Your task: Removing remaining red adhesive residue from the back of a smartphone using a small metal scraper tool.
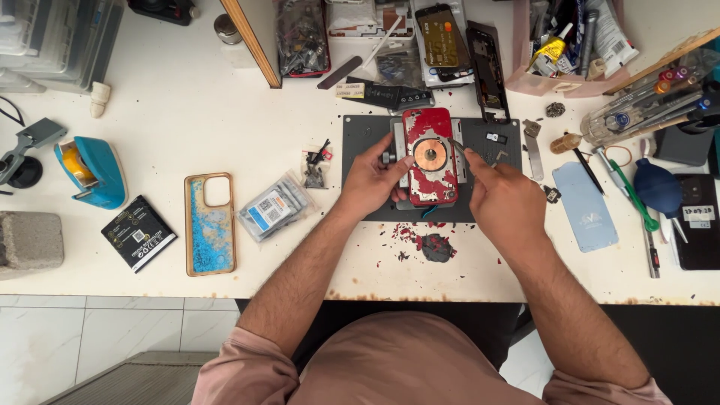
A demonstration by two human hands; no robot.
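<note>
White and crowded, the bench point(225, 127) is carrying a dark grey work mat point(360, 135) at its middle, and that is where I am working. A phone with a red, badly chipped back and a round copper coil showing at its centre point(430, 156) is lying clamped in a metal holder on the mat. My left hand point(371, 180) is bracing the phone's left edge, fingers pressed together against the holder. My right hand point(504, 196) is pinching a thin metal tool point(459, 147), its tip touching the phone's right edge.

Judging by the look of it, the scraping is well along: much of the red coating is off around the coil, and red flakes point(405, 234) are littering the bench just below the mat, beside a dark lump of scrap point(436, 247). Red patches are clinging at top and bottom, so there is more to lift.

Off to the left, a blue glitter phone case with a tan rim point(210, 223) and a black flat battery point(139, 232) are lying well apart from the work.
</note>
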